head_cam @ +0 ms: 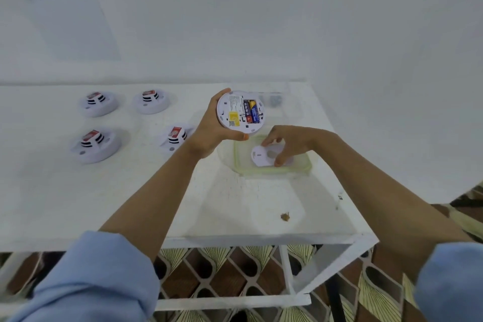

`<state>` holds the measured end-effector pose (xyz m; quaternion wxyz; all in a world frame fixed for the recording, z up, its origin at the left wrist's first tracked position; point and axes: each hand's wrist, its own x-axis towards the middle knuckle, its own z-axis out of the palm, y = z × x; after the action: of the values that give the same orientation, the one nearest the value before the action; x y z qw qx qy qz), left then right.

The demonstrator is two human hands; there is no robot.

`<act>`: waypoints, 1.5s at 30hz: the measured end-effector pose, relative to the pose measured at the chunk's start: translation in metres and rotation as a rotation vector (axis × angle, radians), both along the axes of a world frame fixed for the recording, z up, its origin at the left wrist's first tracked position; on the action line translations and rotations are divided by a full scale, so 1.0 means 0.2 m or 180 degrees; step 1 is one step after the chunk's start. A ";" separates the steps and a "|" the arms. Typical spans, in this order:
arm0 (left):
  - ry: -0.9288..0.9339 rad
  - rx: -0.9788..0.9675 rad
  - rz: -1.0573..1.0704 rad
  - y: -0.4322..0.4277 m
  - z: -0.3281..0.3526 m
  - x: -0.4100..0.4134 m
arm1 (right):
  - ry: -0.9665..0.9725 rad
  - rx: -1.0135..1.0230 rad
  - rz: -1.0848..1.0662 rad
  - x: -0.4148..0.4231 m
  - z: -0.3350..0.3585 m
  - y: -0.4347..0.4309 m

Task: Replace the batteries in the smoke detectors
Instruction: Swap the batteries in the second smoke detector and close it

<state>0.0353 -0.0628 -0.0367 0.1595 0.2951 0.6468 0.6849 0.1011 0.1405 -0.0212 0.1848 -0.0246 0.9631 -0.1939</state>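
My left hand [213, 132] holds a round white smoke detector [239, 112] above the table, its back turned toward me. Two batteries [251, 112] sit in its uncovered compartment, beside a yellow label. My right hand [288, 142] reaches into a clear container with a green rim [236, 162], and its fingertips pinch a white cover plate [260, 155] lying inside. Several other white smoke detectors rest face up at the left: [98, 103], [151, 100], [95, 145], [175, 137].
The white table [130, 204] meets a white wall behind; its right edge and front corner lie close to the container. A blurred clear box [273, 99] stands behind the held detector. A brown scrap [285, 216] lies near the front. Patterned floor shows below.
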 end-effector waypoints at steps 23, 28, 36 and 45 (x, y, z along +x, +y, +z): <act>0.0170 -0.0052 -0.0173 0.04 0.09 -0.30 | 0.1577 -0.0717 -0.0246 -0.18 0.47 0.07; 0.0512 -0.0343 -0.0446 0.13 0.16 -0.42 | 0.1671 -0.0806 0.0051 -0.38 0.44 -0.07; 0.0219 -0.0133 -0.0422 0.18 0.17 -0.49 | 0.1624 -0.0477 0.0285 -0.52 0.41 -0.02; 0.0170 -0.0177 -0.0373 0.22 0.18 -0.54 | 0.1335 -0.0369 0.0557 -0.61 0.45 0.05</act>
<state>-0.0726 -0.0182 -0.0002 0.1900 0.3461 0.6513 0.6480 -0.0205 0.1499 0.0689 -0.0050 -0.1583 0.9619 -0.2228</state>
